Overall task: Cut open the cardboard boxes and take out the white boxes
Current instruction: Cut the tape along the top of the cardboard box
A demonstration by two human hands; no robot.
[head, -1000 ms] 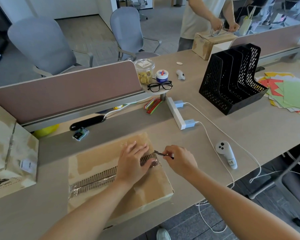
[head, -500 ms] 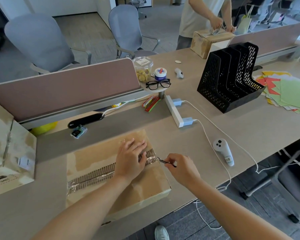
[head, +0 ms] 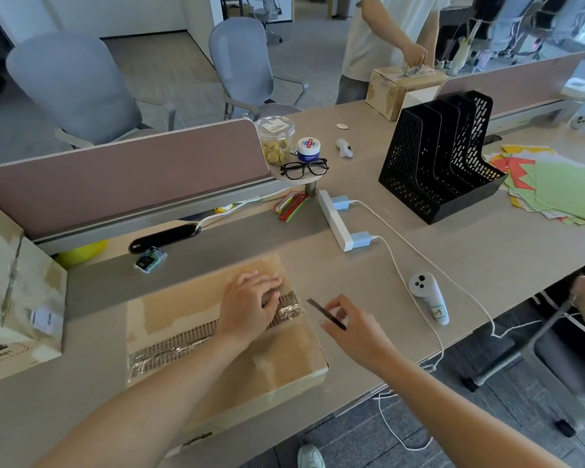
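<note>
1. Cardboard box (head: 217, 336): flat on the tabletop (head: 436, 251) near its front edge, top flaps shut, seam covered by a strip of clear tape (head: 190, 339) running left to right.
2. Left hand (head: 249, 307): palm down on the box top over the right end of the taped seam, fingers (head: 267, 282) spread flat and pressing, grasping nothing.
3. Right hand (head: 355, 331): raised just off the right edge of the box, fingers pinched around a thin dark blade (head: 325, 314), tip pointing up and left toward the tape end, clear of the cardboard.
4. Second cardboard box (head: 17, 298): at the left edge of the tabletop, well apart from the hands, flaps shut.
5. White controller (head: 429, 297): lying on the tabletop right of the hands, beside a white cable (head: 402, 268) from the power strip (head: 335, 219).
6. Black file rack (head: 443, 157): upright, far right, coloured paper sheets (head: 561, 187) beside it.
7. Glasses (head: 304, 168), snack jar (head: 276, 140) and small tub (head: 308, 148): grouped on a round stand by the divider (head: 125, 177).
8. Another person (head: 392, 32): standing at the far side, hands on a third cardboard box (head: 399, 87).
</note>
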